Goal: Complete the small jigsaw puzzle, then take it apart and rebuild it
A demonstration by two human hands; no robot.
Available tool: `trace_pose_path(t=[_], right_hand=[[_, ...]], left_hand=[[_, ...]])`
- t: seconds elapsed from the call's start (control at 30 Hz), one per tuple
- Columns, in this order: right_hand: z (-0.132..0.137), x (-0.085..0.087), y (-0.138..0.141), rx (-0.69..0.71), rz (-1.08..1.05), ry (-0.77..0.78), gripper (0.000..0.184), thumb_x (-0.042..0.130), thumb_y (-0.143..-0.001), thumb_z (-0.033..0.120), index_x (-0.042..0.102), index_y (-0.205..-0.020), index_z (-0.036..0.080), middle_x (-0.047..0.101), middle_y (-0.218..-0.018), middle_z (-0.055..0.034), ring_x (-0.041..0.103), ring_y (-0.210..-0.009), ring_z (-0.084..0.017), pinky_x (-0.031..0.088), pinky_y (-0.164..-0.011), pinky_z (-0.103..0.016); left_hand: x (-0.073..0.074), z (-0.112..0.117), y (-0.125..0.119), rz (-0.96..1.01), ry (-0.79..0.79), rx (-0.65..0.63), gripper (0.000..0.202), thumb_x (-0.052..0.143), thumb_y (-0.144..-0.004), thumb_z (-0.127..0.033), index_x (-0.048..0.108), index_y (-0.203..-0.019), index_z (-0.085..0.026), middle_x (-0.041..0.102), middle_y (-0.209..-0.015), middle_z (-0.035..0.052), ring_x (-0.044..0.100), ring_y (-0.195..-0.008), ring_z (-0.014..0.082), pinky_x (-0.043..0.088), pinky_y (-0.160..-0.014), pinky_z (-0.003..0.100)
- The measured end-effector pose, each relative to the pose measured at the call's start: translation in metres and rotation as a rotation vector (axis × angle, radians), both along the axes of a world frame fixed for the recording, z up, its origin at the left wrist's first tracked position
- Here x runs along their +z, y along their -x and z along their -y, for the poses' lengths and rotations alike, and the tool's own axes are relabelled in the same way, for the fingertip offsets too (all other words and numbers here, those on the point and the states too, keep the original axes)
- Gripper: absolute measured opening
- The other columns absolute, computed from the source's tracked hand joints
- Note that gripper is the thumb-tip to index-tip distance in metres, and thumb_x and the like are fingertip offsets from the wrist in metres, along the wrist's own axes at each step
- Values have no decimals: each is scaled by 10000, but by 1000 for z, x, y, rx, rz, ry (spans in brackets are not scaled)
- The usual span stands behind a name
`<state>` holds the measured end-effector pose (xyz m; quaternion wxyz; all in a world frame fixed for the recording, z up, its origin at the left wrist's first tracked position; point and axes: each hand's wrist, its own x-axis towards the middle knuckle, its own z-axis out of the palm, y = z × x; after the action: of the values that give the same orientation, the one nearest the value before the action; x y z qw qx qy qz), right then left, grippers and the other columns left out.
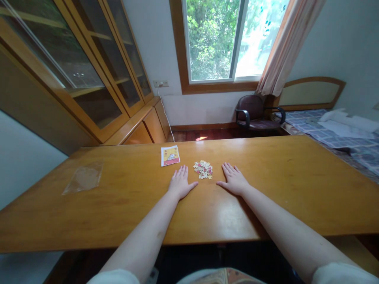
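well, left hand [179, 184] and right hand [235, 180] lie flat and empty, thumbs out, flanking the puzzle pieces [203, 169].

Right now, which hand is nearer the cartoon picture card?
Left. The left hand lies close by, on the wearer's side of the cartoon picture card; the right hand is farther right, beyond the jigsaw pieces.

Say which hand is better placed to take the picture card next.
The left hand, most likely: it lies flat near the picture card, while the right hand rests farther off, beyond the puzzle pieces.
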<state>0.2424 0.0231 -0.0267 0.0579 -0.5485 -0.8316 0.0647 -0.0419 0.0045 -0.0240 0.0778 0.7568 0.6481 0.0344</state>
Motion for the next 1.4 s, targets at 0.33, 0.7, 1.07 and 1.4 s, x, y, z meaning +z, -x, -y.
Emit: trace_pose_path(t=[0.33, 0.7, 1.07, 1.4], right_hand=[[-7, 4, -5, -93, -167, 3, 650, 444, -864, 573, 500, -1350, 145, 430, -1460, -119, 371, -1355, -261, 244, -1136, -427], [-75, 2, 5, -493, -265, -100, 410, 458, -860, 436, 634, -1150, 206, 585, -1312, -87, 528, -1204, -263, 396, -1009, -400], [-130, -5, 15, -606, -291, -123, 515, 432, -850, 427, 570, -1275, 173, 461, -1424, -152, 396, -1313, -337, 251, -1081, -549], [-123, 7, 46, 50, -537, 67, 344, 439, -818, 188, 733, -990, 234, 717, -1035, -29, 632, -1003, -194, 475, -942, -316]], left_hand=[[8, 13, -24, -11, -192, 107, 681, 450, -862, -398, 301, -1463, -114, 256, -1545, 155, 247, -1420, 301, 139, -1177, 463], [28, -71, -18, 584, -202, 218, 311, 427, -876, -251, 667, -1062, -182, 694, -1086, 86, 631, -1010, 224, 492, -927, 361], [14, -93, 6, 660, -71, 176, 192, 522, -791, -212, 698, -866, -194, 723, -887, 25, 656, -854, 188, 523, -803, 307], [15, -91, -2, 538, -50, -104, 241, 496, -803, -198, 726, -865, -236, 665, -916, 21, 612, -835, 169, 494, -776, 288]])
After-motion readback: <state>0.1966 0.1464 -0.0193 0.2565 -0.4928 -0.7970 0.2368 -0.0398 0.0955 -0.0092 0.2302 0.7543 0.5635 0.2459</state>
